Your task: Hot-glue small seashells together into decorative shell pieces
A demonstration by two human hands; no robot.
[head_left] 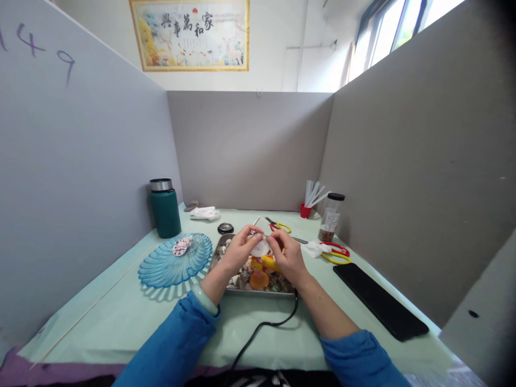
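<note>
A pale round disc (261,248) is held up in front of the person, above the metal tray (258,293), with the left hand (241,248) and the right hand (288,257) both pinched closed at its upper edges. Whether a smaller piece sits between the fingertips is too fine to tell. The disc looks thin, so a light grip at the rim, one hand steadying while the other makes small movements, should suit it better than pressing on its face. Working over the tray is sensible: anything that slips lands among the shells (234,280), near the orange disc (258,280), and not on the desk (169,328).

Just beyond the tray lie scissors (281,227) with red and yellow handles; reaching past the tray for them calls for keeping the disc clear of their blades. The black cable (262,324) runs from the tray's near right corner towards the person, so the right forearm does best to lift over it and not drag. On the left, the blue plate (161,271) bears a speckled piece (182,246); the left sleeve (173,333) should stay off its scalloped edge.
</note>
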